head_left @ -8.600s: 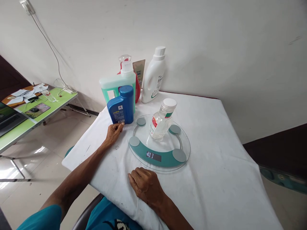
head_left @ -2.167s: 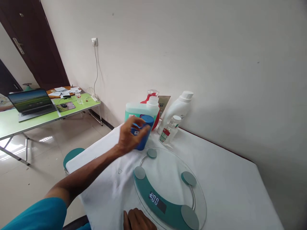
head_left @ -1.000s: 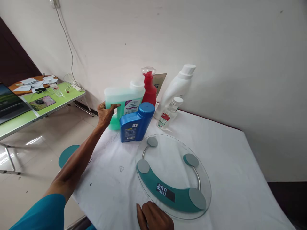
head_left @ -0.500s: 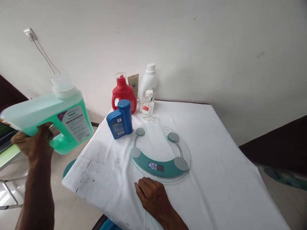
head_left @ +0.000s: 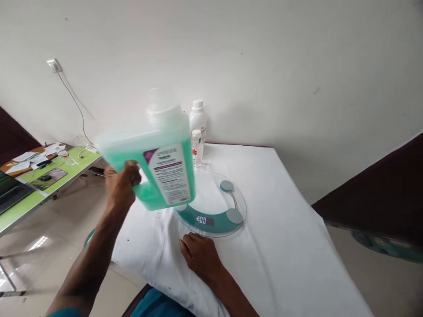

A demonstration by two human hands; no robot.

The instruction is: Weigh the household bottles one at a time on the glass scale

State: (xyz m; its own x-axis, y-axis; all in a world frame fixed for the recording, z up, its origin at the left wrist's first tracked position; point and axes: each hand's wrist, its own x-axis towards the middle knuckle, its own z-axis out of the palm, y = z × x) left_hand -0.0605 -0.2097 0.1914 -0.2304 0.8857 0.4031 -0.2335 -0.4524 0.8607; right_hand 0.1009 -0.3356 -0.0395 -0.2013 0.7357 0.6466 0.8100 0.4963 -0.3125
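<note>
My left hand [head_left: 122, 182] is closed round the handle of a large translucent bottle of green liquid [head_left: 158, 154], held up in the air and slightly tilted. Its label faces me, and its bottom right part covers the left side of a round glass scale [head_left: 211, 222]. The scale lies on the white-covered table with its display lit, reading 0.0. My right hand [head_left: 200, 255] rests on the cloth just in front of the scale, fingers curled in; whether anything is in them is hidden. Behind the green bottle stand a white bottle [head_left: 198, 118] and a small clear bottle [head_left: 197, 152].
The white cloth [head_left: 280, 246] covers the table up to the wall. To the left is a green-topped table [head_left: 77, 160] with papers [head_left: 33, 158], a mouse pad [head_left: 49, 179] and a laptop [head_left: 13, 193]. A cable [head_left: 74, 99] hangs from a wall socket [head_left: 54, 65].
My left hand has carried the green bottle rightward, from the left of the table to over the scale's left edge. It now hides the red and blue bottles. My right hand stays by the scale.
</note>
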